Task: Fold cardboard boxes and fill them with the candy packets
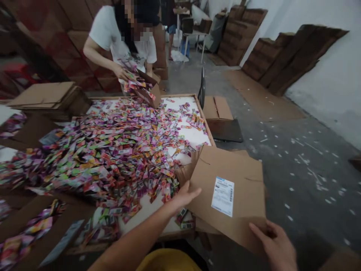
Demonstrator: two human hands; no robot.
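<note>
bare left forearm, right hand, sleeveless
</note>
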